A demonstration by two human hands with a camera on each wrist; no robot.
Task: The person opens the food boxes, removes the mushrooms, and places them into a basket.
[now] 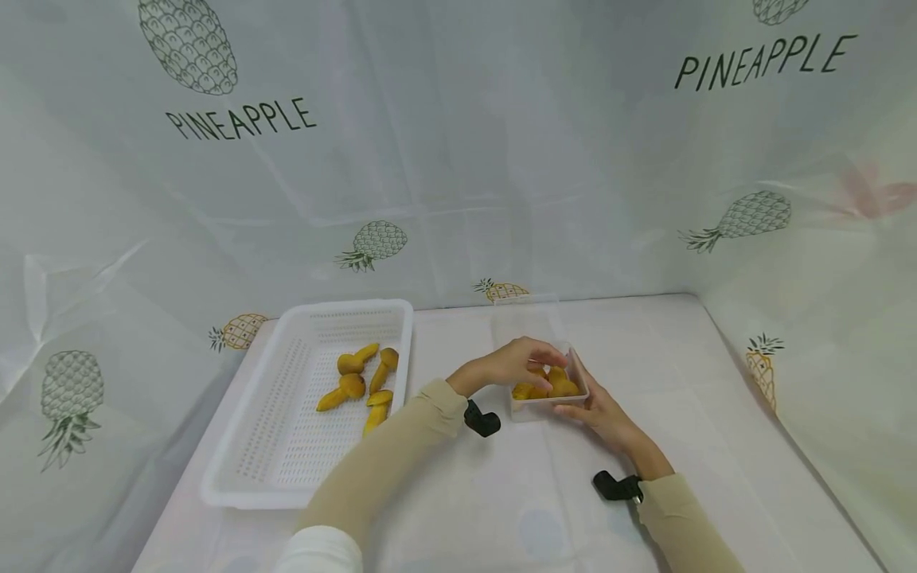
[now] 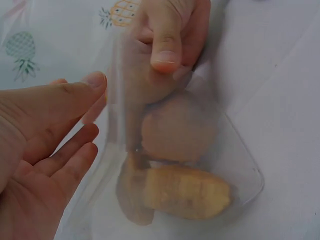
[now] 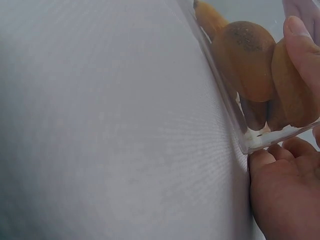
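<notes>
Pineapple-printed white sheeting (image 1: 458,151) backs your white-covered desk (image 1: 645,350). Left: white perforated plastic basket (image 1: 286,450), four yellow-brown mushrooms (image 1: 351,387) inside, one partly hidden by your beige left sleeve (image 1: 390,461). Rightward, your left hand (image 1: 512,362), grip loose, nothing visibly held, hovers at the clear plastic box (image 1: 530,411); your right hand (image 1: 605,414) grips its right side. Step, judged: arranging mushrooms inside; next probably calls for lifting the left fingers clear. Boxed count obscured.
</notes>
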